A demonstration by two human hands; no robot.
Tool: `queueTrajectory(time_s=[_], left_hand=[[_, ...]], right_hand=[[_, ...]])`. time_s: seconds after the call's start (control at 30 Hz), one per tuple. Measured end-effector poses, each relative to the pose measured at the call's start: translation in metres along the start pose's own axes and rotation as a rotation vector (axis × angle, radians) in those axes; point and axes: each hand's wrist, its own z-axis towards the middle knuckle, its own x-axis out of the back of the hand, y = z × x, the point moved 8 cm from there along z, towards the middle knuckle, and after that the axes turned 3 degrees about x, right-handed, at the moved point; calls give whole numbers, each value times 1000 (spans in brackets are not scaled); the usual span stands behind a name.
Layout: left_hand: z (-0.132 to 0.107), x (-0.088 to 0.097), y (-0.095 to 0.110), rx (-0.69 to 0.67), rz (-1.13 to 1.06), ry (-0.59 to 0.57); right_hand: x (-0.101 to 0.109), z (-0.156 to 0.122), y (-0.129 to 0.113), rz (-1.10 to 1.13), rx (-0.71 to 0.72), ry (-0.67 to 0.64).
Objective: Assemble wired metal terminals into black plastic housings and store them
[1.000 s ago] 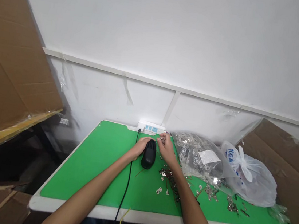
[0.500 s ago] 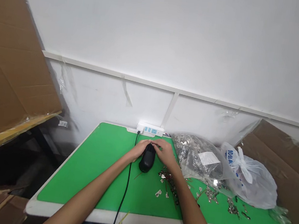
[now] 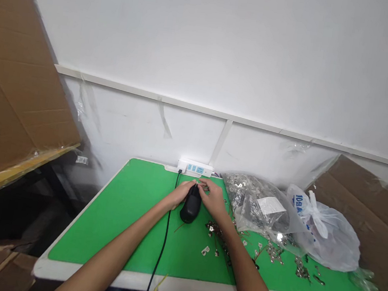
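A black, rounded, elongated device [image 3: 190,209] lies on the green table mat, its wide end toward me. At its narrow far end, my left hand [image 3: 181,195] is closed along the left side, thumb and fingers drawn together at the tip. My right hand [image 3: 211,198] pinches from the right at that same tip. A tiny shiny bit shows between the fingertips, too small to name. Right of the device, small dark and silvery metal pieces [image 3: 211,228] lie in a loose pile, partly behind my right forearm. A flat silvery piece [image 3: 205,250] lies nearer to me.
A white power strip [image 3: 196,168] stands against the wall, and a black cable [image 3: 166,237] runs from it across the mat. At right are a clear bag of metal parts [image 3: 254,201], a knotted white bag [image 3: 335,240] and cardboard [image 3: 374,217]. More cardboard [image 3: 21,70] rises at left.
Both hands stay at the device's far tip. My right fingers have shifted slightly, and a small shiny bit now shows between the fingertips. The device has barely moved.
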Motion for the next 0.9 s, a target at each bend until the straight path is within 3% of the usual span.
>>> queueTrajectory(time_s=[0.17, 0.33, 0.43, 0.63, 0.77, 0.9], left_hand=[[-1, -2, 2, -19, 23, -21], [0, -4, 11, -131, 44, -41], [1, 2, 7, -76, 11, 10], [-2, 3, 2, 12, -15, -1], [-4, 1, 3, 31, -24, -6], [-3, 2, 2, 38, -25, 8]], right_hand=[[-1, -1, -1, -33, 20, -10], [0, -1, -4, -78, 41, -12], [8, 2, -6, -72, 64, -39], [19, -1, -17, -183, 279, -184], [11, -4, -11, -280, 260, -281], [6, -4, -11, -285, 229, -296]])
